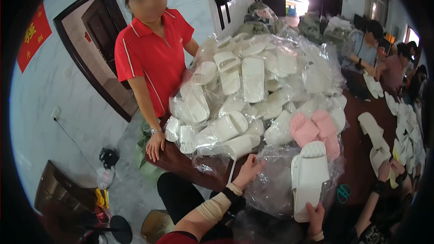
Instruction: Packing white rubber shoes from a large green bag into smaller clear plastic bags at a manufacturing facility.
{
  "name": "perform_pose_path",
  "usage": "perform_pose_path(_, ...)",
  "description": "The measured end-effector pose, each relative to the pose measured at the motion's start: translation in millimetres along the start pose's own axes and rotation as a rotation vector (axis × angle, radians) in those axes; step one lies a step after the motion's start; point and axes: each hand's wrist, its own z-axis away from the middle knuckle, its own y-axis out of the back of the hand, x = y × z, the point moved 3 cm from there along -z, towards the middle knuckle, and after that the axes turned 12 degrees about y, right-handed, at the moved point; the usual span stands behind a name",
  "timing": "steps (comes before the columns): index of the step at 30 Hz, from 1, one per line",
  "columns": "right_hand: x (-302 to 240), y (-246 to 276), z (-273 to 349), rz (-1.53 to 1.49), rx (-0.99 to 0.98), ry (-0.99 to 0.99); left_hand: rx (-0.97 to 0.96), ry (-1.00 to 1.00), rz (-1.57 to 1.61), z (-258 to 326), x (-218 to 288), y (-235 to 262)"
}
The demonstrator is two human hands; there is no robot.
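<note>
My right hand point(316, 216) grips the heel end of a pair of white slippers point(309, 178), one sole lying against the other, toes pointing away from me. Under and beside them spreads a crumpled clear plastic bag point(271, 183). At the bag's left side, my left hand point(250, 171) is closed with its fingertips pinching the film. A pair of pink slippers point(304, 129) lies just beyond the white pair. Behind it rises a big heap of white slippers point(253, 79), many wrapped in clear plastic.
A dark red table point(199, 165) carries the heap. Teal-handled scissors point(343, 193) lie right of the bag. A person in a red shirt point(156, 54) stands at the left, one hand on the table. At the right, co-workers' hands point(384, 169) handle more white slippers point(375, 138).
</note>
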Motion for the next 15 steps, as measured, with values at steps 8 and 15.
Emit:
perform_pose_path(8,-22,-9,-8,-0.084,0.032,-0.107,-0.051,0.181,0.32,17,10,9)
perform_pose_path(15,-73,-20,-26,0.497,-0.076,0.372,0.34,-0.134,0.03,35,28,29)
